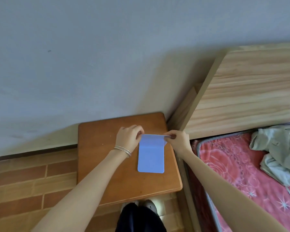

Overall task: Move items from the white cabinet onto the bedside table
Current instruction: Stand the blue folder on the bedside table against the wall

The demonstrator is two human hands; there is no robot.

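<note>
Both hands pinch the far edge of a blue pad (151, 158): left hand (129, 138) fingers on its left corner, right hand (176, 139) fingers on its right. Its near part lies flat on the table (104, 164). Placing seems nearly done; next, probably lower that edge and release.

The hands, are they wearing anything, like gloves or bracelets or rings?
No gloves and no sleeves in view: both arms are bare up to the edge of the picture. The left hand has a set of thin silvery bangles around its wrist. The right hand has dark, reddish-brown polish on the nails. I cannot see any rings, and there is no watch on either wrist.
</note>
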